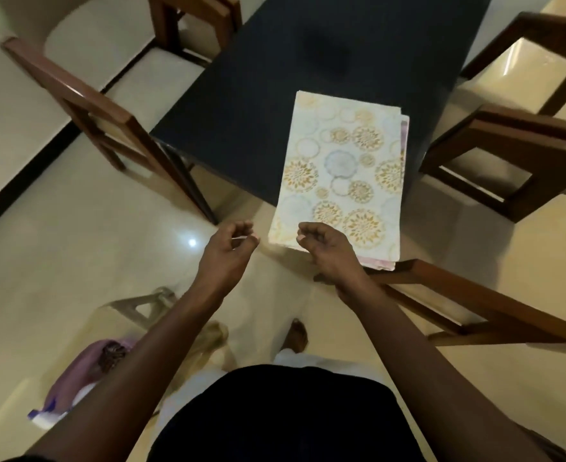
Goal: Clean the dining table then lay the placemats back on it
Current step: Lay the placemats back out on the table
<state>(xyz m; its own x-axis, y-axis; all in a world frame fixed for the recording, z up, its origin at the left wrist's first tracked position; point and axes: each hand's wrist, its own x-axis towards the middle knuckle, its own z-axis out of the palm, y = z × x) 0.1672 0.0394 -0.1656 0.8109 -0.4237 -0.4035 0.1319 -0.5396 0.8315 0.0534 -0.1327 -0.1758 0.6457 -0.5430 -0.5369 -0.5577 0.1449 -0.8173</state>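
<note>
A stack of cream placemats with gold and blue flower circles lies on the near right part of the dark dining table. Its near end hangs over the table's front edge, and pink edges of lower mats show at the right and bottom. My right hand hovers at the stack's near left corner with fingers loosely curled; I cannot tell if it touches the mats. My left hand is beside it over the floor, left of the stack, fingers loosely curled and holding nothing I can make out.
Wooden chairs stand around the table: one at the left, one at the right, one near right, one at the far end. A pale stool with a pink-purple cloth is at lower left. The floor is glossy tile.
</note>
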